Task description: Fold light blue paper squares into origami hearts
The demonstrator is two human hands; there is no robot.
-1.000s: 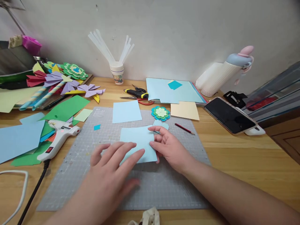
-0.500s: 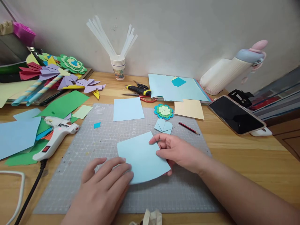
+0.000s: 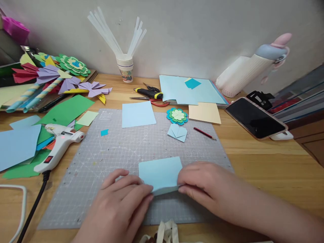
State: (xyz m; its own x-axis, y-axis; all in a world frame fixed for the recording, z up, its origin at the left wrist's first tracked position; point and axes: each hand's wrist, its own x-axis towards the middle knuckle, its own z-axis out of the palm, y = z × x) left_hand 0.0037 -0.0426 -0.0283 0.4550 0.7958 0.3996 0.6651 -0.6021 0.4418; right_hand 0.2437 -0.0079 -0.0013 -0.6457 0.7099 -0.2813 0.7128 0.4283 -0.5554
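Sheet: the light blue sheet [image 3: 160, 172] is between the two hands, over the near half of the mat [image 3: 118, 152], its near edge bent.
Left hand: the left hand [image 3: 123, 204] has its fingers curved and together, gripping the sheet's near left corner.
Right hand: the right hand [image 3: 206, 185] is closed, pinching the sheet's near right corner between thumb and fingers.
Heart: the folded blue heart [image 3: 177, 133] lies on the mat, beyond the sheet and a little right (its creases show clearly).
Flower: the layered flower [image 3: 177, 116], blue, green and pale green, is just beyond the heart.
Pencil: the dark red pencil [image 3: 204, 133] lies slantwise to the right of the heart.
Square: a blue square [image 3: 138, 115] lies at the mat's far edge, left of the flower.
Scrap: a small bright blue scrap [image 3: 104, 132] is on the far left part of the mat.
Glue gun: the white glue gun [image 3: 60, 146] lies left of the scrap, partly over green paper [image 3: 68, 109].
Phone: the phone [image 3: 256, 118] is on the far right, dark screen up.
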